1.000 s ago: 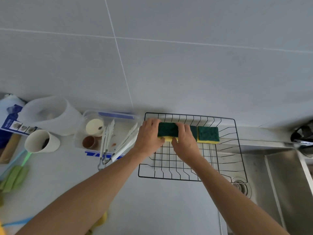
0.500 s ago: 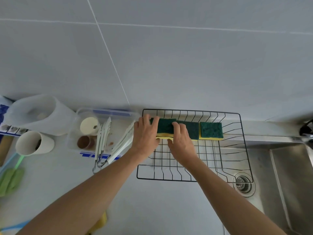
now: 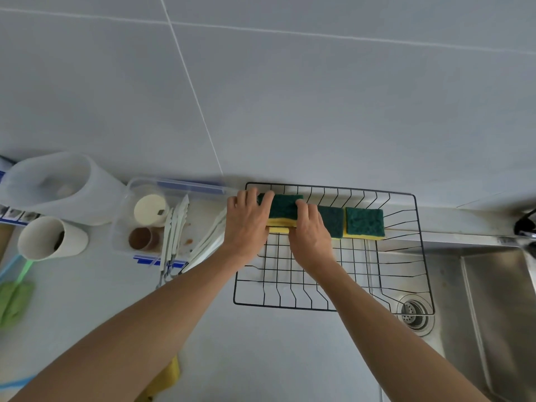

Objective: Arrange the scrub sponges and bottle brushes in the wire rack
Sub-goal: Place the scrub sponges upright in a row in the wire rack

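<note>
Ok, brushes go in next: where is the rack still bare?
Bare: the rack's near half, below the sponges, and its right end by the drain. Crowded: the far row, where both hands grip a sponge.

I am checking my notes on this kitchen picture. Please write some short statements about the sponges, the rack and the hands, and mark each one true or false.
1. Three scrub sponges stand in a row along the back of the wire rack. True.
2. Both hands touch the rightmost sponge. False: the left hand and right hand are on the leftmost sponge.
3. A green bottle brush lies inside the rack. False: it lies on the counter, far left.
4. The sponges' green sides face up. True.
</note>
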